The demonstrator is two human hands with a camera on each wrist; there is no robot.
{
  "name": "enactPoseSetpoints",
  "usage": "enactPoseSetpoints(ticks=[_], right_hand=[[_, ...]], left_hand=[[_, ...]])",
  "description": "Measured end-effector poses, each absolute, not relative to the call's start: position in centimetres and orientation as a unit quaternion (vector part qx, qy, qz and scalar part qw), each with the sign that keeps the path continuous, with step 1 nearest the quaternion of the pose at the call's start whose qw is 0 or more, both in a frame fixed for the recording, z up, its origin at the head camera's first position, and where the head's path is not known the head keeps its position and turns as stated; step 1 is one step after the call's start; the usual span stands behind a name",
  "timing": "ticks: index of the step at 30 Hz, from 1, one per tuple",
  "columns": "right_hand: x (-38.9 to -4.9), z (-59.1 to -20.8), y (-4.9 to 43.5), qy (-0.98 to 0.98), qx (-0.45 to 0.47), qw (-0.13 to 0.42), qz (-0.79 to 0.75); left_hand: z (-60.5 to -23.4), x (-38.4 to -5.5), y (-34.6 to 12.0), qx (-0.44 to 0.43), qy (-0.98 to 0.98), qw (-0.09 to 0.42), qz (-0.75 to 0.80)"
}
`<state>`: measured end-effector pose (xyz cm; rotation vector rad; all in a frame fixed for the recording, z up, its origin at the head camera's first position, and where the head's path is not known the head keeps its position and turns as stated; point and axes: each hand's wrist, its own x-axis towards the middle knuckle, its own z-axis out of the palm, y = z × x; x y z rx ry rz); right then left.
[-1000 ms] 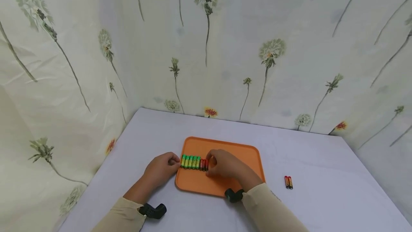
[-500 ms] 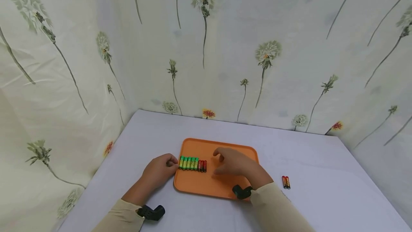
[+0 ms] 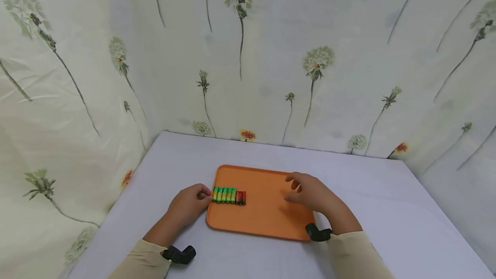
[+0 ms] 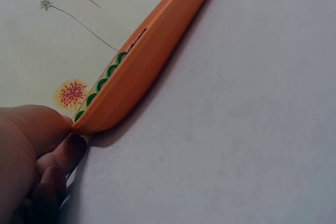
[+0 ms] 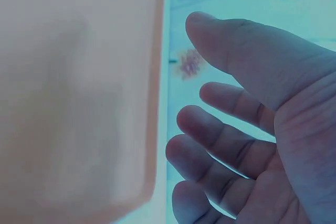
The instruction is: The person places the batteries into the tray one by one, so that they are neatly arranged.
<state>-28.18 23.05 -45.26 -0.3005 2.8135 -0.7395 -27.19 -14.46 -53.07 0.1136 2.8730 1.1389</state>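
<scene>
An orange tray (image 3: 263,223) lies on the white table. Along its left side stretches a row of several green-and-yellow batteries (image 3: 224,195), with three thinner red batteries (image 3: 240,198) at the row's right end. My left hand (image 3: 190,205) pinches the tray's left rim; in the left wrist view, the thumb (image 4: 44,124) is on the upper side and a finger beneath, beside the first green battery end. My right hand (image 3: 311,193) hovers over the tray's right side, fingers loosely bent and apart, holding nothing. The right wrist view shows the same bare palm side.
The white tabletop (image 3: 271,257) runs around the tray on all sides. Behind and to the left hangs a pale cloth (image 3: 267,55) printed with dandelions. Dark wrist devices (image 3: 179,255) sit at both cuffs.
My right hand leaves the red batteries and moves right across the tray, fingers opened. The two red batteries lying on the table are now hidden by the right arm. The left hand stays put.
</scene>
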Motion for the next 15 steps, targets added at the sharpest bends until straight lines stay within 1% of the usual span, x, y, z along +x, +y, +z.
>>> enactPoseSetpoints(ticks=[6,15], right_hand=[[-27.9,-45.0,25.3,0.96,-0.095,0.093,-0.245],[-26.5,-45.6,28.6,0.962,-0.067,0.099,-0.244]], left_hand=[[-53.0,-27.2,-14.5,0.038,0.927,0.026,0.372],[-52.8,-26.9,-14.4,0.035,0.929,0.026,0.369]])
